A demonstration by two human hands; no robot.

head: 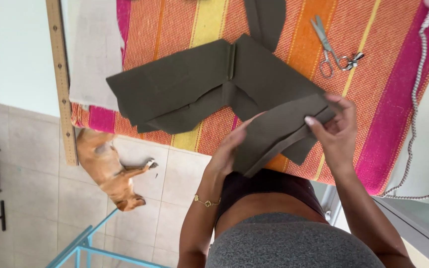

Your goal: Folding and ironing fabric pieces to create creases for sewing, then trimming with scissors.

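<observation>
A person's left hand (pixel 227 151) and right hand (pixel 334 130) pinch the two ends of an olive-green fabric piece (pixel 279 134), lifted just above the near edge of a table spread with a striped blanket (pixel 388 94). A larger olive fabric panel (pixel 204 84) lies flat mid-table. Scissors (pixel 329 47) rest toward the far edge; a wooden ruler (pixel 61 79) lines the left edge. Below, apparently asleep, a tan dog (pixel 107 166) sprawls.

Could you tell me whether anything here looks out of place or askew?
Mostly tidy. The wooden ruler overhangs the table edge, its end sticking out over the floor above a dog lying there. Both hands, left and right, hold the olive fabric piece.
</observation>
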